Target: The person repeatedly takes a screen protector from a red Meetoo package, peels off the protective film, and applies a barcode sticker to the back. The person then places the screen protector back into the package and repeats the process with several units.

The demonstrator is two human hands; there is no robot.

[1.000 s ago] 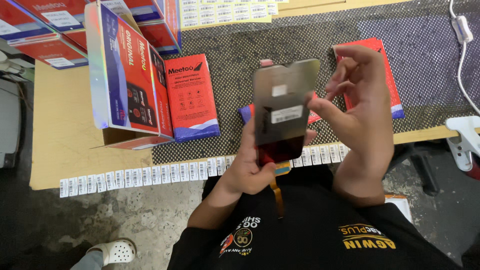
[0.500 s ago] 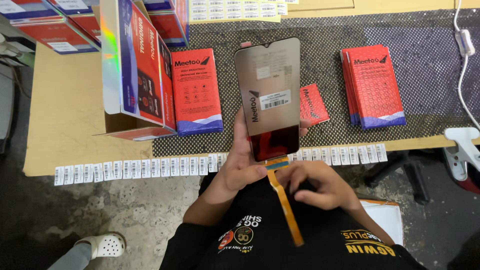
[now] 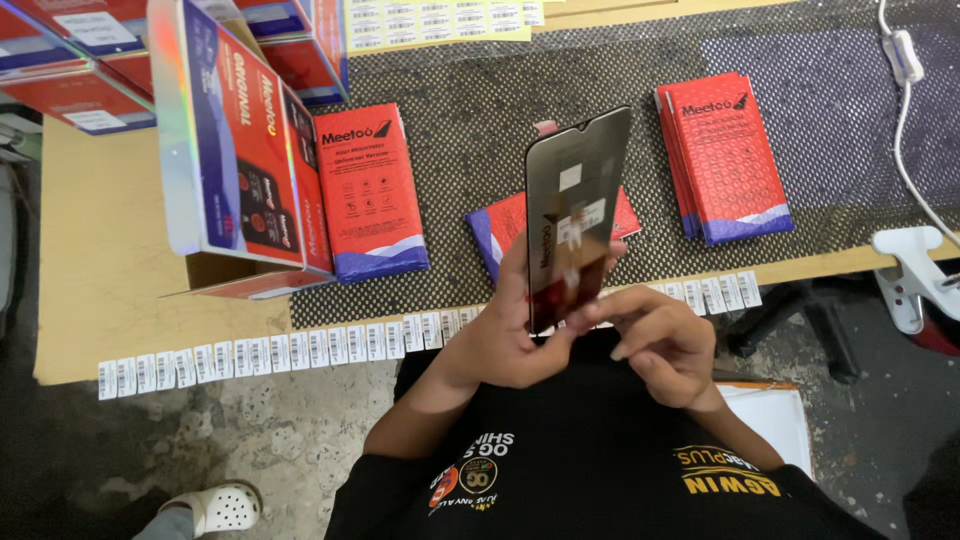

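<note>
My left hand [image 3: 505, 335] grips a phone screen panel [image 3: 572, 215] by its lower end, holding it upright and turned edge-wise above the table's front edge. The panel's back is dark with small white stickers and a reddish lower part. My right hand [image 3: 655, 340] touches the panel's bottom edge with its fingertips. Behind the panel a red and blue pouch [image 3: 500, 225] lies flat on the black mesh mat [image 3: 480, 130].
A stack of red pouches [image 3: 725, 155] lies at the right, one red pouch [image 3: 368, 190] at the left beside an upright box [image 3: 235, 150]. A strip of barcode labels [image 3: 260, 352] runs along the table's edge. A white clamp [image 3: 915, 270] and cable [image 3: 905, 110] are far right.
The panel has turned from facing me flat to nearly edge-on. My right hand rose from my lap to the panel's bottom edge, and the orange ribbon hanging below is out of sight.
</note>
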